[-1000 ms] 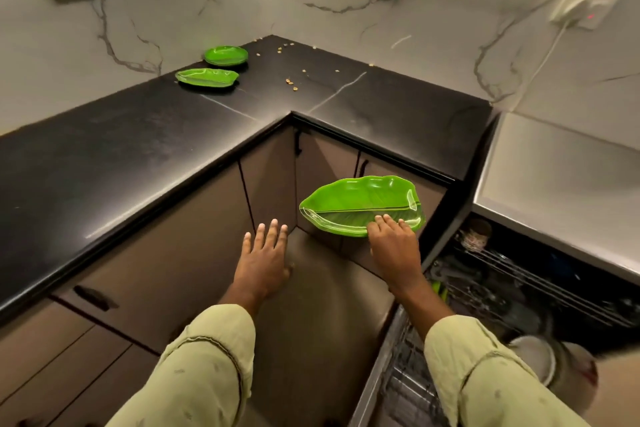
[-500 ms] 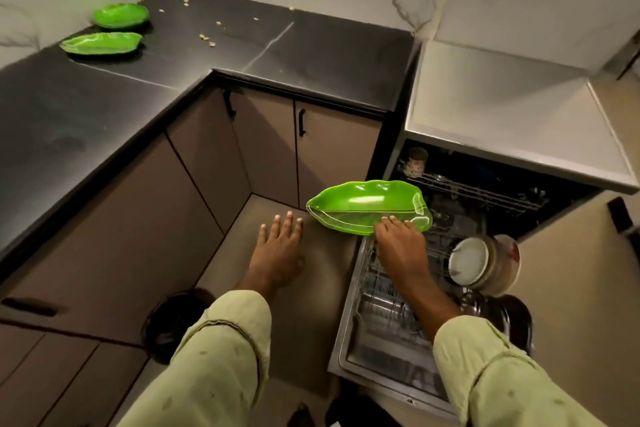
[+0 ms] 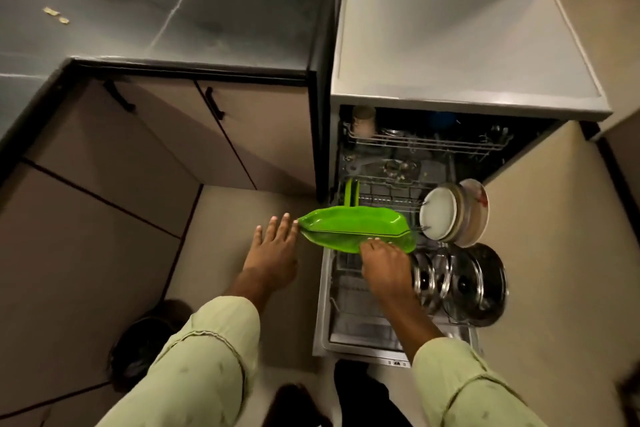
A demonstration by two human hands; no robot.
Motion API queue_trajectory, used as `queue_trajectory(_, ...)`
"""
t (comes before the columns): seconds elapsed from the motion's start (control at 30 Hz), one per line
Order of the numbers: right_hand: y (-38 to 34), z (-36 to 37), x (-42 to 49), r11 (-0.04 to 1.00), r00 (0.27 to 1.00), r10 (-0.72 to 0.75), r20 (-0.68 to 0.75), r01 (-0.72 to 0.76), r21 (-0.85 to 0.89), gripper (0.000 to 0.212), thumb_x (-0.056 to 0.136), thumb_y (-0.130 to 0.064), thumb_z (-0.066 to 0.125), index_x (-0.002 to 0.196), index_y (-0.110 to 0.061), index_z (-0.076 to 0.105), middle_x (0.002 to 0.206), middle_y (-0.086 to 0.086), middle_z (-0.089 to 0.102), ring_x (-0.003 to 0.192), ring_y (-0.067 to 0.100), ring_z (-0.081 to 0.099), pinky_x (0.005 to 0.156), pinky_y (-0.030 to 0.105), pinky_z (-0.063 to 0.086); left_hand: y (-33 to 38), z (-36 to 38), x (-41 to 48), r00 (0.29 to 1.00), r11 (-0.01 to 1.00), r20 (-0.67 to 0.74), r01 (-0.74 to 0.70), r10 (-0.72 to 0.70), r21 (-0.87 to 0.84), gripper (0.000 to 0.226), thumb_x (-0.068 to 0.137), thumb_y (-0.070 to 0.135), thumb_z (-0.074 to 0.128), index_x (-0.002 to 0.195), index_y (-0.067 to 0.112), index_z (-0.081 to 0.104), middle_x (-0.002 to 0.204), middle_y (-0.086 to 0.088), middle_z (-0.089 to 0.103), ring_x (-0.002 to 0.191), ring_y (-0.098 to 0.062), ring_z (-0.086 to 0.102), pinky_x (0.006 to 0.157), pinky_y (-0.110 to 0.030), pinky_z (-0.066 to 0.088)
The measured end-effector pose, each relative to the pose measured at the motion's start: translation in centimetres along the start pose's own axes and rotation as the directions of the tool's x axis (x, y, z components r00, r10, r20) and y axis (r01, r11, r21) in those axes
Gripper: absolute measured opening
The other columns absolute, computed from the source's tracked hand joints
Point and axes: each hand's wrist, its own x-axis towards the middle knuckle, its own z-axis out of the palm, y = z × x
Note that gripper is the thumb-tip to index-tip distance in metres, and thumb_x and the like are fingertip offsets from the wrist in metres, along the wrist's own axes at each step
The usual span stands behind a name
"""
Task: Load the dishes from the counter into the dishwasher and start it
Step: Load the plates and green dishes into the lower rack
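Note:
My right hand (image 3: 384, 263) grips the near rim of a green leaf-shaped plate (image 3: 353, 227) and holds it tilted over the pulled-out lower rack (image 3: 349, 319) of the open dishwasher (image 3: 467, 94). My left hand (image 3: 273, 246) hovers flat with straight fingers just left of the plate's tip, holding nothing. Another green plate (image 3: 351, 191) stands upright at the rack's back left. White and patterned plates (image 3: 450, 211) stand at the rack's right, with steel lids (image 3: 464, 282) in front of them.
The upper rack (image 3: 426, 142) holds a cup (image 3: 363, 120) and small items. The black counter (image 3: 173, 7) with scattered crumbs lies at upper left above brown cabinet doors (image 3: 166, 146). A dark round bin (image 3: 145, 343) sits on the floor beside my left sleeve.
The view has swung right and down, so the green plates on the counter have left the frame. My right hand has carried the plate lower, over the lower rack. My left hand stays beside it.

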Motion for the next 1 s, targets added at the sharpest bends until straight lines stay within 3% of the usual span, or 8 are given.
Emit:
queue_trajectory(0.13,2.0,2.5,1.4,0.998,0.995,0.058,0.079,-0.060,0.025,0.020,0.048,-0.003,0.075,0.060,-0.013,0.064,0.056,0.003,0.062,0.047,0.022,0.063,0.042,0.025,0.046,2.4,0.7,4.0,0.998,0.999,0.054,-0.032,0.031,0.015,0.085,0.099,0.035,0.045,0.157,0.011,-0.011,0.165,-0.008,-0.015,0.152,-0.029,-0.011,0.121,-0.049,-0.002)
queue_trajectory(0.27,3.9,5.3,3.8,0.970,0.961,0.235,0.144,-0.241,0.026,0.030,0.044,-0.005,0.088,0.058,-0.014,0.064,0.047,0.004,0.059,0.037,0.024,0.059,0.034,0.023,0.042,3.1,2.2,8.6,0.990,0.998,0.125,-0.061,0.057,0.030,0.085,0.099,0.034,0.045,0.157,0.014,-0.014,0.165,-0.006,-0.018,0.152,-0.027,-0.013,0.121,-0.049,-0.004)
queue_trajectory(0.3,4.5,6.0,4.3,0.960,0.952,0.276,0.131,-0.279,-0.001,0.028,0.051,-0.007,0.089,0.064,-0.015,0.065,0.051,0.006,0.061,0.041,0.025,0.062,0.036,0.026,0.044,3.0,2.5,9.8,0.989,0.997,0.133,-0.071,0.065,0.039,0.084,0.099,0.033,0.045,0.157,0.015,-0.015,0.165,-0.005,-0.018,0.152,-0.027,-0.014,0.121,-0.048,-0.005)
queue_trajectory(0.37,5.3,8.0,5.6,0.923,0.902,0.373,0.218,-0.385,0.013,0.011,0.082,-0.014,0.072,0.092,-0.018,0.069,0.078,0.009,0.072,0.072,0.029,0.072,0.056,0.033,0.054,2.8,3.5,12.6,0.985,0.994,0.148,-0.094,0.085,0.056,0.083,0.100,0.031,0.044,0.156,0.016,-0.016,0.164,-0.005,-0.019,0.152,-0.026,-0.015,0.120,-0.048,-0.006)
queue_trajectory(0.43,6.1,10.6,6.5,0.865,0.861,0.459,0.218,-0.489,0.108,0.018,0.094,-0.018,0.058,0.109,-0.021,0.066,0.098,0.009,0.073,0.092,0.030,0.071,0.072,0.037,0.054,2.7,4.6,15.0,0.975,0.988,0.191,-0.130,0.113,0.083,0.082,0.100,0.029,0.042,0.156,0.016,-0.017,0.164,-0.005,-0.019,0.151,-0.026,-0.016,0.120,-0.048,-0.007)
queue_trajectory(0.57,7.4,15.8,8.9,0.762,0.794,0.582,0.177,-0.608,0.222,0.014,0.097,-0.021,0.055,0.106,-0.022,0.065,0.096,0.006,0.073,0.091,0.029,0.070,0.069,0.035,0.052,2.7,7.4,19.9,0.954,0.971,0.254,-0.196,0.157,0.137,0.079,0.102,0.027,0.038,0.154,0.017,-0.021,0.160,-0.003,-0.027,0.149,-0.026,-0.021,0.118,-0.048,-0.013)
queue_trajectory(0.77,10.6,22.8,15.2,0.617,0.732,0.665,0.149,-0.651,0.441,0.016,0.094,-0.011,0.054,0.103,-0.010,0.067,0.091,0.019,0.070,0.087,0.037,0.067,0.065,0.033,0.040,3.0,12.1,28.5,0.914,0.935,0.353,-0.287,0.201,0.210,0.077,0.104,0.029,0.036,0.155,0.020,-0.021,0.158,-0.001,-0.031,0.149,-0.026,-0.023,0.120,-0.048,-0.014)
queue_trajectory(1.0,13.1,28.3,20.6,0.596,0.739,0.646,0.194,-0.646,0.477,0.010,0.090,-0.014,0.060,0.093,-0.007,0.065,0.095,0.018,0.070,0.091,0.039,0.063,0.064,0.030,0.029,2.7,16.2,35.0,0.917,0.922,0.335,-0.303,0.215,0.239,0.076,0.104,0.030,0.038,0.156,0.018,-0.016,0.163,-0.007,-0.021,0.151,-0.029,-0.013,0.123,-0.050,-0.002)
